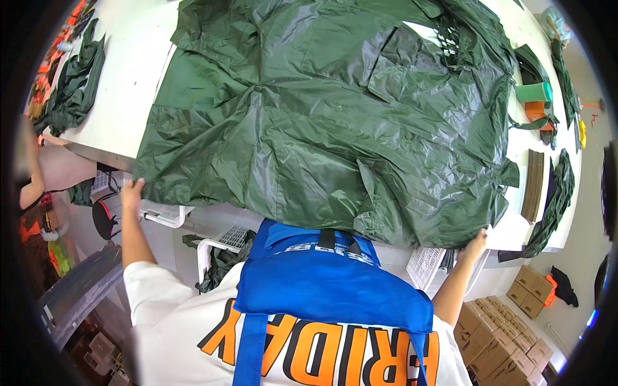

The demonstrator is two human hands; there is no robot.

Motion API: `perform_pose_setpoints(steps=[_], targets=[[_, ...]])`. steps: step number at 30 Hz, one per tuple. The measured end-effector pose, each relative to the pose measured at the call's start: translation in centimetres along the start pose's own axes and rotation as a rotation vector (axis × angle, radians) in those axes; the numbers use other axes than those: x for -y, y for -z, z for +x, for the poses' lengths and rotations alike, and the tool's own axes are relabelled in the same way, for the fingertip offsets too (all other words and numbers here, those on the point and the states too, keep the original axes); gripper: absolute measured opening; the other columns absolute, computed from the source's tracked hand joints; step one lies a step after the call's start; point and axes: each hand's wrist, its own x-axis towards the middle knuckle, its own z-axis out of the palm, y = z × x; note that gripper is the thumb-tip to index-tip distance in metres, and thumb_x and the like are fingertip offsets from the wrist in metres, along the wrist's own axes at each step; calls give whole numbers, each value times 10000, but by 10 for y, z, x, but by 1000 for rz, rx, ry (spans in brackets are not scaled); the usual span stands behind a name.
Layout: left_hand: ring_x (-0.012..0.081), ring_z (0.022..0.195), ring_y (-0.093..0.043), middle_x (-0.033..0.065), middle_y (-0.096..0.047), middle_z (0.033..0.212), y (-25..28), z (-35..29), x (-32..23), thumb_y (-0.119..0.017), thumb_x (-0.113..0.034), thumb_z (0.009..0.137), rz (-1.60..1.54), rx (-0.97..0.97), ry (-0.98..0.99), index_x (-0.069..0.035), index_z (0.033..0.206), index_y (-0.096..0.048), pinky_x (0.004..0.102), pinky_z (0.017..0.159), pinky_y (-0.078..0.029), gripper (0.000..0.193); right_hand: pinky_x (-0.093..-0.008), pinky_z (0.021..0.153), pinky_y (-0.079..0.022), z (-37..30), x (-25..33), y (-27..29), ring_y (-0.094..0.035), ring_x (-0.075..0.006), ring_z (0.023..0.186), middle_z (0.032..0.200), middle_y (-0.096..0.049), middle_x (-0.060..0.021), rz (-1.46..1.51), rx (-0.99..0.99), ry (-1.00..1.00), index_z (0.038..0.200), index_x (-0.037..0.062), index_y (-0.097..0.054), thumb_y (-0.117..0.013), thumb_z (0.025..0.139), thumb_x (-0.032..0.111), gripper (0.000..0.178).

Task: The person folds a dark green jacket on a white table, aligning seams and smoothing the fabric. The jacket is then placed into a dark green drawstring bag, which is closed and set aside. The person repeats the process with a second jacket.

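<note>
A shiny dark green raincoat (302, 145) lies spread across the white table (129, 71), with creases over its front and a pocket flap at the upper right. Its lower edge hangs past the table's near side. At the left end of that edge, my left hand (132, 192) is closed on the raincoat's corner. Far to the right, my right hand (475, 243) pinches the opposite corner. Both arms are stretched wide apart, and the cloth between them is loosely wrinkled.
Dark green cloth pieces (76, 87) lie at the table's far left. On the right are a green roll (533, 92), a stack of brown card strips (533, 186) and more green cloth. White baskets (222, 251) stand below the table. Cardboard boxes (496, 341) are stacked lower right. Another person (55, 168) sits at left.
</note>
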Motion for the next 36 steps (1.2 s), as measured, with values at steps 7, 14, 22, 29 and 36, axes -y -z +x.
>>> perform_pose_setpoints(steps=[7, 14, 22, 29, 36], targets=[[188, 1163, -505, 108, -548, 1258, 192, 84, -218, -574, -498, 887, -459, -91, -74, -9, 1259, -509, 364, 971, -398, 618, -408, 797, -529, 108, 224, -1, -624, -304, 967, 1098, -612, -200, 344, 92, 380, 1209, -48, -543, -548, 925, 312, 458], [142, 1078, -519, 18, -601, 1185, 134, 99, -310, -602, -449, 896, -1054, 487, -88, -143, 1247, -549, 359, 972, -359, 469, -223, 580, -423, -1, 272, -27, -538, -92, 675, 817, -616, -54, 593, 1159, 312, 1084, -5, -553, -490, 983, 297, 325], [100, 979, -578, 3, -647, 1061, 90, 81, -320, -552, -309, 948, -512, 403, -208, -66, 1160, -595, 305, 879, -439, 326, -422, 881, -474, -93, 27, -69, -532, -317, 1160, 1306, -515, -164, 1028, 852, -333, 1309, 185, -465, -526, 957, 348, 392], [182, 1066, -571, 31, -620, 1177, 100, 58, -274, -656, -247, 866, -524, 652, -256, -42, 1267, -540, 342, 945, -432, 465, -257, 966, -414, -32, 65, -67, -492, -232, 1207, 1244, -526, -164, 1049, 570, 24, 1402, 49, -384, -433, 1010, 225, 433], [142, 1054, -572, 48, -602, 1177, 159, 76, -242, -591, -254, 933, -785, 270, -267, -33, 1266, -528, 283, 929, -441, 405, -210, 790, -412, -39, 190, -11, -497, -72, 768, 1014, -601, -60, 283, 57, 687, 1294, 5, -516, -401, 1022, 199, 353]])
